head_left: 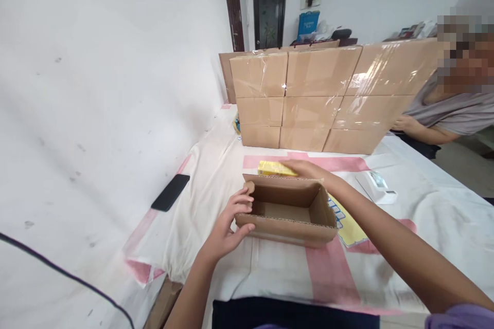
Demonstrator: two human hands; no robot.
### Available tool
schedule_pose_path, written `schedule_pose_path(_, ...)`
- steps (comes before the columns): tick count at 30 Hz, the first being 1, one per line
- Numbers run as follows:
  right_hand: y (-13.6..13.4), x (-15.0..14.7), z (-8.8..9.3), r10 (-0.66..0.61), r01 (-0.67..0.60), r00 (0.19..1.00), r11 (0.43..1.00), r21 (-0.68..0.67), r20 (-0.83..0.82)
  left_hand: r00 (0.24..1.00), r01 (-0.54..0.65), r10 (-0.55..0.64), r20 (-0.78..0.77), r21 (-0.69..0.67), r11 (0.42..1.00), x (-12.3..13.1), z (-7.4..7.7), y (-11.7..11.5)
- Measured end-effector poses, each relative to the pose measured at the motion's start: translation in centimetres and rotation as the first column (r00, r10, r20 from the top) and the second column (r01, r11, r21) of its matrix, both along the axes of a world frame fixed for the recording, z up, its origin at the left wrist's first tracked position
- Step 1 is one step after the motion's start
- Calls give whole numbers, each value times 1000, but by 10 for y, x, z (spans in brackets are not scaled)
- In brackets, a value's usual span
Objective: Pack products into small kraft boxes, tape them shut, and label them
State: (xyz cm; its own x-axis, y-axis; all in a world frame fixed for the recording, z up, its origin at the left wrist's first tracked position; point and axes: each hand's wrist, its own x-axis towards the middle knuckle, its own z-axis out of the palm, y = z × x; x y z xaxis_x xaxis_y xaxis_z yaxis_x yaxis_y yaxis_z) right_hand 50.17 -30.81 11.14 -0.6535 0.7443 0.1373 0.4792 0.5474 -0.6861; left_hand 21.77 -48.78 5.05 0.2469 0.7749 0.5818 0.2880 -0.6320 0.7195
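Note:
A small open cardboard box (289, 229) stands in front of me with its top open and a bare brown inside. My left hand (230, 223) grips its left end, fingers over the rim and thumb along the near side. Beyond the far wall lies a small yellow box (272, 167). My right hand (304, 168) reaches over to it and has its fingers on its right end; the box's far wall partly hides this grip. Under my right forearm, a flat yellow piece with blue markings (350, 226) lies on the cloth.
A row of stacked, tape-wrapped cartons (312, 100) walls off the far side. A black phone (170, 193) lies at left, and a white device (376, 187) at right. White-and-pink cloth (270, 272) covers the table. Another person (455, 105) sits at far right.

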Motion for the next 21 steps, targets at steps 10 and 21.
schedule_pose_path(10, -99, 42, 86, -23, 92, 948, 975, 203, -318, 991, -131, 133, -23, 83, 988, 4, -6, -1)
schedule_pose_path(21, -114, 4, 100, 3, -54, 923, 991, 121, 384, 972, -223, 213, 101, 105, 969, 2, -23, -4)
